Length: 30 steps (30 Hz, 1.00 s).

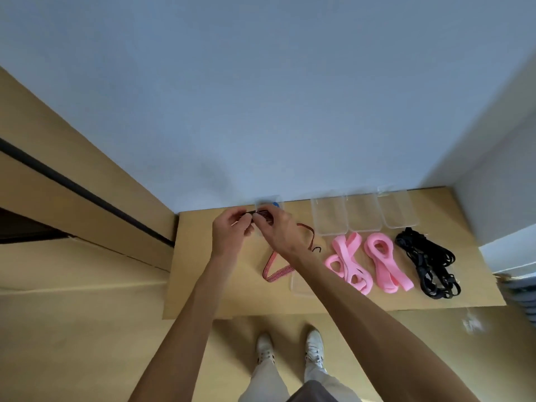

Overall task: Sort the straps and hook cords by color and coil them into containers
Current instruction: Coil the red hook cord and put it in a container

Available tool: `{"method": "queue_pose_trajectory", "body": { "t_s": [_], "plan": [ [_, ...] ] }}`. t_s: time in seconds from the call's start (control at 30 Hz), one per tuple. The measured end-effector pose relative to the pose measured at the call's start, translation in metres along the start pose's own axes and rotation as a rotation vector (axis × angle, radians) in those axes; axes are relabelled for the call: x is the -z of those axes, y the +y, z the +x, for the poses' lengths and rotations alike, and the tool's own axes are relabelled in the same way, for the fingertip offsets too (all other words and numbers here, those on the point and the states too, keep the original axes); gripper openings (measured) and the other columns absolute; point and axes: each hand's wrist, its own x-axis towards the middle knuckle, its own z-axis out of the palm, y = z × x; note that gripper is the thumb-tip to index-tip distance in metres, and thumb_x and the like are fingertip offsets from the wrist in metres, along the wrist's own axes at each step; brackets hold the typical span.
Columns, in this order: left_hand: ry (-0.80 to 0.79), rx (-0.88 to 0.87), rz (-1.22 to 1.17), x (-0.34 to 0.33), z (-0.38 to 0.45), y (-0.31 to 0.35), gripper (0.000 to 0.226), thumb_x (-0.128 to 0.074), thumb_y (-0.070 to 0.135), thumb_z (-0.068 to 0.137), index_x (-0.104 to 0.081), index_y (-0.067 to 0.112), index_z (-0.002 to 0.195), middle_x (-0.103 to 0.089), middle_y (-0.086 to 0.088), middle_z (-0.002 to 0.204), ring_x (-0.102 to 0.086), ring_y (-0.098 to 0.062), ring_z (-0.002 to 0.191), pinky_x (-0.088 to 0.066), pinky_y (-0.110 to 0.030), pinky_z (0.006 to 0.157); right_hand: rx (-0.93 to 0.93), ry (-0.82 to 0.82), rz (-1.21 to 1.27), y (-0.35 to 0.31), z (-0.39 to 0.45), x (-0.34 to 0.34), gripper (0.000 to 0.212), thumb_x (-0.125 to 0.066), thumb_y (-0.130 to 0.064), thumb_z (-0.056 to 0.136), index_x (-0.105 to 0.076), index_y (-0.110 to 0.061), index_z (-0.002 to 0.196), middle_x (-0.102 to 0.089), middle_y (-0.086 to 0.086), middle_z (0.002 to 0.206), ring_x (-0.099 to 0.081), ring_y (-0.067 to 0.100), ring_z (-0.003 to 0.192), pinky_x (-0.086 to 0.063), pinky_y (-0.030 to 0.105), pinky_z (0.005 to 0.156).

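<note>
Both hands on the red hook cord, coiling end held up over the table.

Left hand (232, 230) and right hand (277, 227) pinch the red hook cord (274, 264) (tail trails onto the table (197, 274)). Three clear containers (364, 214) sit behind two pink straps (368, 264); black cords (429, 262) lie right of those.

Red-and-black striped cord (275, 267), pink straps (385, 265), black cords (429, 262), clear containers (364, 216), tan table (203, 285)
</note>
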Motion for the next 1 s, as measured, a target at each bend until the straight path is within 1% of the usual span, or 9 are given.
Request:
{"method": "queue_pose_trajectory", "body": {
  "t_s": [0.1, 0.17, 0.33, 0.43, 0.6, 0.67, 0.77, 0.87, 1.0],
  "plan": [
    [-0.033, -0.025, -0.177, 0.021, -0.002, 0.05, 0.013, -0.058, -0.002, 0.094, -0.068, -0.004, 0.102, -0.07, -0.011, 0.085, -0.064, -0.019, 0.072, -0.056, -0.027, 0.07, 0.113, 0.07, 0.071, -0.052, 0.009, 0.007, 0.013, -0.066, -0.028, 0.091, -0.066, -0.014, 0.089, -0.062, -0.011, 0.068, -0.056, 0.005, 0.06, -0.044, 0.02, 0.057],
    [-0.063, -0.086, -0.181, 0.037, -0.005, 0.08, 0.017, -0.057, 0.002, 0.096, -0.069, -0.002, 0.106, -0.07, -0.01, 0.087, -0.064, -0.016, 0.073, -0.055, -0.022, 0.068, 0.183, 0.105, 0.141, -0.087, 0.014, 0.009, 0.01, -0.068, -0.022, 0.089, -0.065, -0.014, 0.084, -0.06, -0.011, 0.064, -0.053, 0.003, 0.056, -0.039, 0.015, 0.056],
    [-0.043, -0.168, -0.218, 0.074, -0.006, 0.126, 0.018, -0.058, 0.001, 0.093, -0.073, 0.001, 0.103, -0.07, -0.013, 0.081, -0.062, -0.017, 0.067, -0.054, -0.024, 0.068, 0.222, 0.014, 0.399, -0.152, 0.009, 0.013, 0.016, -0.072, -0.027, 0.084, -0.066, -0.017, 0.095, -0.063, -0.006, 0.065, -0.055, 0.012, 0.062, -0.047, 0.028, 0.06],
    [-0.062, -0.114, -0.334, 0.091, -0.002, 0.138, 0.015, -0.06, 0.002, 0.092, -0.072, -0.003, 0.1, -0.069, -0.013, 0.078, -0.058, -0.019, 0.065, -0.051, -0.025, 0.064, 0.283, -0.059, 0.43, -0.176, 0.0, 0.009, 0.014, -0.067, -0.029, 0.085, -0.068, -0.015, 0.086, -0.067, -0.004, 0.071, -0.059, 0.01, 0.067, -0.048, 0.022, 0.061],
    [0.121, -0.15, -0.404, 0.116, 0.007, 0.147, 0.011, -0.063, 0.006, 0.09, -0.074, 0.002, 0.088, -0.07, -0.008, 0.068, -0.056, -0.015, 0.058, -0.049, -0.023, 0.058, 0.3, 0.11, 0.339, -0.193, -0.004, 0.0, 0.007, -0.063, -0.021, 0.087, -0.069, -0.018, 0.083, -0.056, -0.004, 0.064, -0.045, 0.01, 0.058, -0.037, 0.024, 0.055],
    [0.102, -0.21, -0.355, 0.124, 0.005, 0.148, 0.011, -0.063, 0.007, 0.089, -0.075, 0.006, 0.086, -0.072, -0.009, 0.072, -0.06, -0.015, 0.061, -0.049, -0.025, 0.058, 0.321, 0.107, 0.302, -0.201, -0.009, -0.004, 0.005, -0.067, -0.016, 0.084, -0.068, -0.02, 0.087, -0.059, -0.006, 0.065, -0.047, 0.009, 0.057, -0.038, 0.021, 0.054],
    [0.128, -0.4, -0.013, 0.132, 0.001, 0.149, 0.018, -0.059, 0.008, 0.082, -0.076, 0.014, 0.083, -0.075, 0.0, 0.073, -0.068, -0.016, 0.068, -0.054, -0.03, 0.066, 0.441, 0.033, 0.158, -0.218, -0.015, -0.007, 0.017, -0.069, -0.003, 0.081, -0.067, -0.012, 0.095, -0.068, -0.003, 0.076, -0.061, 0.005, 0.064, -0.046, 0.015, 0.062],
    [-0.049, -0.485, 0.169, 0.143, 0.0, 0.159, 0.022, -0.058, 0.013, 0.08, -0.078, 0.021, 0.08, -0.075, 0.005, 0.072, -0.067, -0.012, 0.068, -0.054, -0.028, 0.069, 0.482, 0.023, 0.046, -0.237, -0.01, -0.006, 0.01, -0.07, -0.005, 0.087, -0.072, -0.006, 0.096, -0.073, 0.006, 0.09, -0.07, 0.015, 0.083, -0.053, 0.026, 0.076],
    [-0.306, -0.466, -0.003, 0.163, -0.002, 0.169, 0.025, -0.057, 0.014, 0.087, -0.081, 0.023, 0.088, -0.072, 0.0, 0.078, -0.057, -0.011, 0.067, -0.041, -0.019, 0.061, 0.454, -0.008, 0.132, -0.243, -0.005, -0.005, 0.016, -0.063, -0.014, 0.096, -0.077, -0.008, 0.098, -0.071, 0.008, 0.095, -0.062, 0.016, 0.085, -0.049, 0.03, 0.079]
  ]
}}
